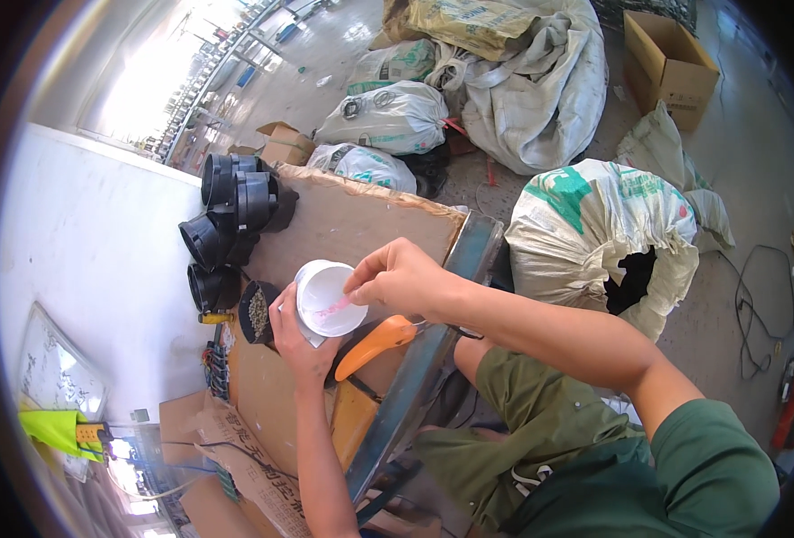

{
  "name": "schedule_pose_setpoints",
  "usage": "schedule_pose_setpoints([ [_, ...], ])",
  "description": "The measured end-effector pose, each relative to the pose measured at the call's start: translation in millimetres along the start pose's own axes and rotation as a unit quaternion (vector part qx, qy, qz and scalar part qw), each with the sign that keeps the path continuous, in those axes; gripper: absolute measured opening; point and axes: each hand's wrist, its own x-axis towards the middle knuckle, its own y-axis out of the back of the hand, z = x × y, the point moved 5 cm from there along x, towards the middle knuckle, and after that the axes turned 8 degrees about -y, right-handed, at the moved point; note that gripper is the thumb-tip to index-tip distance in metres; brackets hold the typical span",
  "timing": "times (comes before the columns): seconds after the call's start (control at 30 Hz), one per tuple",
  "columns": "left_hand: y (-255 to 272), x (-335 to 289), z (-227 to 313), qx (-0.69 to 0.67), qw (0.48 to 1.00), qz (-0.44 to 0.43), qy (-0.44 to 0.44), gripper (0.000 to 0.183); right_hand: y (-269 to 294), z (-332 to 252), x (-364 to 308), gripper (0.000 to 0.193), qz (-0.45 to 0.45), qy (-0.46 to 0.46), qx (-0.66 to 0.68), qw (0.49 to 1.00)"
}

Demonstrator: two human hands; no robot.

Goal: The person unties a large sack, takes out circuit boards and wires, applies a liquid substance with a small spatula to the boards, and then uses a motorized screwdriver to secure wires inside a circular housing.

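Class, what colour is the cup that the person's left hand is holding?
The cup is white; the head view shows it best.

Held a white cup (pixel 325 282) in the left hand (pixel 305 348); poised the right hand (pixel 399 282) at its three o'clock rim, near pink material (pixel 332 310); had black fittings (pixel 253 199) toward ten o'clock.

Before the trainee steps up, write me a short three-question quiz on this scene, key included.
1. True or false: the left grip holds the white tub.
2. Multiple choice: besides white, what colour shows inside the tub? A) blue B) pink C) black
3. Fill in (left or right): in the picture, the black plastic fittings stand to the ____ of the orange handle.

Key: 1. True. 2. B. 3. Left.
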Motion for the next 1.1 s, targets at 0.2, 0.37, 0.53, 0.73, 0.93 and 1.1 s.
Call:
schedule_pose_setpoints([
  [0.2,-0.6,-1.2,-1.3,-0.013,1.0,0.004,0.017,0.078,5.0,7.0,3.4,0.018,-0.016,-0.003,0.059,0.998],
  [0.37,-1.1,0.5,1.0,-0.02,0.999,-0.001,0.032,0.079,11.8,12.1,3.2,0.017,-0.002,-0.016,0.07,0.997],
  [0.53,1.6,-3.8,-1.2,-0.021,0.998,0.001,0.052,0.081,19.2,6.6,-2.0,0.016,0.028,0.017,0.03,0.999],
  [0.73,-1.4,-2.8,-3.7,-0.018,0.998,0.006,0.058,0.085,-5.7,-24.5,-15.3,0.009,0.186,0.414,-0.324,0.83],
  [0.93,1.8,-5.1,-7.7,-0.006,0.999,0.015,0.036,0.086,-50.1,-26.2,3.5,0.015,0.14,0.428,-0.499,0.74],
  [1.1,4.3,-9.6,-16.7,-0.001,0.998,0.021,0.06,0.088,-48.7,-22.3,9.8,0.013,0.062,0.36,-0.567,0.738],
])
